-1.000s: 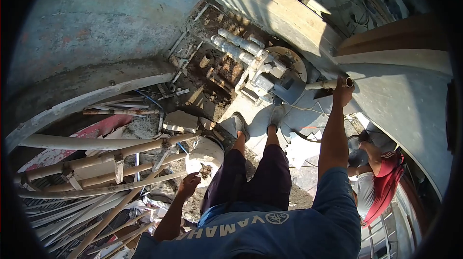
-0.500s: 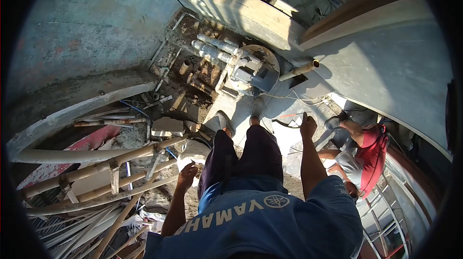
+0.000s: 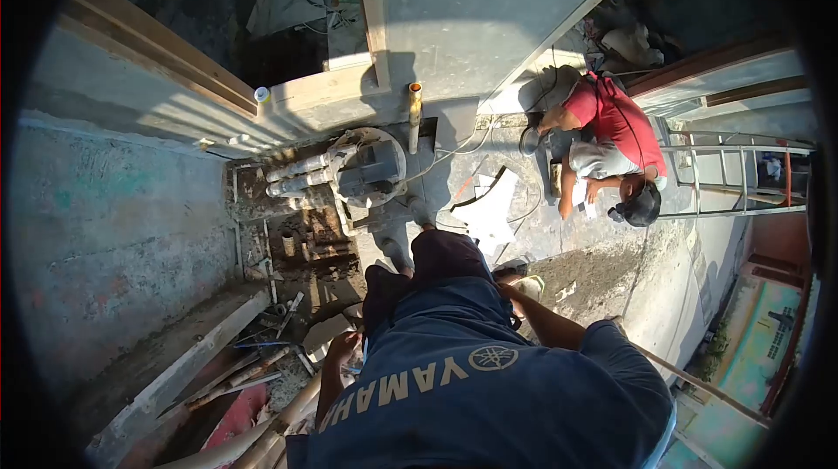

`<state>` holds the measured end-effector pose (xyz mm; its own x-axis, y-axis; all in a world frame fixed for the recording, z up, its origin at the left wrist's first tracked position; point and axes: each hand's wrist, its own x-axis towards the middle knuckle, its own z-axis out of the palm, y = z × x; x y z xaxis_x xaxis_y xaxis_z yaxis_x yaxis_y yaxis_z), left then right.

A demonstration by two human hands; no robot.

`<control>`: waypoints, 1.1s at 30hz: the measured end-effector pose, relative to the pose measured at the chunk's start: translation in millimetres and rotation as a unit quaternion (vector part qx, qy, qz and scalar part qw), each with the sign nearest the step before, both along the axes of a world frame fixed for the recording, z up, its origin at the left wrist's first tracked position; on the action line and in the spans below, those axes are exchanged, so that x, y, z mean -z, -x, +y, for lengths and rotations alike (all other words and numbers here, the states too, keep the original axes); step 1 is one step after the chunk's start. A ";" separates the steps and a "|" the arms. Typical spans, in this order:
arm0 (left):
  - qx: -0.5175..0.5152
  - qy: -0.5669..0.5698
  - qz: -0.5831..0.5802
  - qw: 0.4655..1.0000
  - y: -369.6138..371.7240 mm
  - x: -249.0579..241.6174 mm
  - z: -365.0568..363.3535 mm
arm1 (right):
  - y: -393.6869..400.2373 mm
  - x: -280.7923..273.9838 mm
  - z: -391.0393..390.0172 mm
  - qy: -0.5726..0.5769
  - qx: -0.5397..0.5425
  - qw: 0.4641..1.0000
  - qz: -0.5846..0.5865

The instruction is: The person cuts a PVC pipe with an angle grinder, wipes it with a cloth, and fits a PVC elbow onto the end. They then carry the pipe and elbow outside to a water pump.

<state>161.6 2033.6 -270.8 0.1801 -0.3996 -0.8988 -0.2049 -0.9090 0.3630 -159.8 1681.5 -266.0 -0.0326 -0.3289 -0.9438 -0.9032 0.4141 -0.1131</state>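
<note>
My left hand (image 3: 343, 345) hangs low beside my left leg, its fingers loosely bent and apart with nothing seen in them, near the broken pieces and pipes. My right hand (image 3: 508, 284) is down beside my right thigh; its fingers are hard to make out, and a pale object (image 3: 531, 287) lies close by it. In front of my feet stands a grey pump (image 3: 371, 174) on a round base, joined to wrapped pipes (image 3: 301, 174). A white sheet (image 3: 491, 214) with a dark curved strip lies on the floor to the right.
A co-worker in a red shirt (image 3: 621, 124) crouches at the right, hands near the floor. Behind them lies a metal ladder (image 3: 742, 174). An upright pipe (image 3: 415, 116) stands by the wall. Pipes and boards (image 3: 188, 373) are heaped at the lower left, beside dug-up soil (image 3: 327, 246).
The view has swung to the right. My right hand has dropped from out in front to beside my thigh. The co-worker, more of whom now shows, still crouches.
</note>
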 end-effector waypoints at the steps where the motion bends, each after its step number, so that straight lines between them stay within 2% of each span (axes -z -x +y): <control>1: -0.053 0.005 -0.004 0.999 -7.4 9.0 9.9 | 18.0 16.5 17.0 0.014 -0.007 0.999 -0.043; 2: -0.003 0.014 -0.048 0.999 -20.1 20.6 16.2 | 30.5 26.9 29.5 0.024 -0.007 0.997 -0.075; 5: 0.070 -0.011 -0.081 0.994 -51.7 15.6 -5.1 | 55.8 37.8 45.9 0.053 -0.033 0.987 -0.147; 8: 0.113 -0.022 -0.048 0.992 -83.4 16.0 -59.2 | 77.1 48.5 46.8 0.092 -0.069 0.974 -0.195; 9: 0.102 0.006 -0.070 0.992 -88.5 20.3 -77.2 | 79.9 57.5 50.6 0.025 0.149 0.971 -0.187; 10: 0.064 0.057 -0.050 0.995 -93.2 23.6 -95.1 | 88.2 64.1 51.9 0.031 0.160 0.968 -0.191; 11: 0.078 0.080 -0.057 0.992 -96.0 26.6 -118.9 | 89.5 48.7 48.9 0.106 0.110 0.971 -0.182; 12: 0.091 0.104 -0.063 0.988 -97.6 30.7 -143.2 | 86.6 24.3 42.1 0.181 0.058 0.967 -0.169; 13: 0.101 0.108 -0.067 0.987 -97.5 33.2 -168.7 | 80.7 -5.8 29.9 0.180 0.061 0.970 -0.148; 15: 0.134 0.191 -0.027 0.972 -90.9 38.6 -216.3 | 89.9 -21.5 21.4 0.204 0.111 0.965 -0.125; 16: 0.139 0.194 -0.029 0.971 -85.6 43.5 -239.6 | 94.9 -28.7 13.8 0.223 0.152 0.958 -0.100; 17: 0.160 0.218 -0.055 0.961 -81.4 53.5 -260.6 | 97.6 -41.7 5.4 0.221 0.220 0.945 -0.103; 18: 0.180 0.237 -0.081 0.951 -77.7 56.5 -278.3 | 105.9 -38.5 -0.3 0.221 0.222 0.944 -0.105; 19: 0.129 0.206 -0.066 0.968 -52.7 4.1 -310.4 | 115.1 -33.5 -5.0 0.286 0.203 0.933 -0.082; 20: 0.146 0.233 -0.096 0.956 -41.7 -20.6 -333.0 | 120.8 -30.5 -11.1 0.349 0.184 0.917 -0.059; 21: 0.150 0.283 -0.137 0.937 -42.4 -16.8 -346.7 | 122.3 -43.3 -17.9 0.398 0.177 0.897 -0.075; 22: 0.153 0.332 -0.176 0.914 -45.1 -13.6 -360.7 | 129.6 -29.3 -22.2 0.396 0.179 0.897 -0.076; 24: 0.068 0.381 -0.224 0.895 -52.1 -49.2 -396.6 | 144.4 2.3 -38.7 0.438 0.174 0.879 -0.071; 25: -0.016 0.420 -0.236 0.876 -65.5 -60.1 -412.2 | 138.9 -20.5 -53.4 0.402 0.189 0.893 -0.072; 27: -0.156 0.494 -0.262 0.814 -109.2 -90.4 -446.4 | 134.4 -24.3 -81.8 0.410 0.185 0.887 -0.110; 28: -0.181 0.530 -0.322 0.763 -130.3 -120.1 -464.7 | 134.8 -24.4 -92.0 0.416 0.179 0.880 -0.145; 30: -0.286 0.593 -0.334 0.675 -179.8 -172.5 -503.0 | 129.6 -11.5 -122.0 0.407 0.221 0.852 -0.244; 31: -0.315 0.598 -0.340 0.654 -194.8 -210.0 -519.4 | 120.7 -17.6 -140.9 0.384 0.233 0.853 -0.265; 32: -0.316 0.578 -0.400 0.637 -223.0 -236.2 -534.5 | 110.1 -26.1 -160.5 0.360 0.246 0.854 -0.286; 33: -0.346 0.598 -0.390 0.609 -226.1 -263.7 -553.1 | 102.7 -22.3 -178.5 0.384 0.196 0.854 -0.289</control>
<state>387.7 1480.5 -7.1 0.8628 -0.2702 0.4273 -0.4574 -0.0573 0.8874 -262.6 1503.0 -243.7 0.1158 -0.9299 -0.3492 -0.4124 0.2748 -0.8686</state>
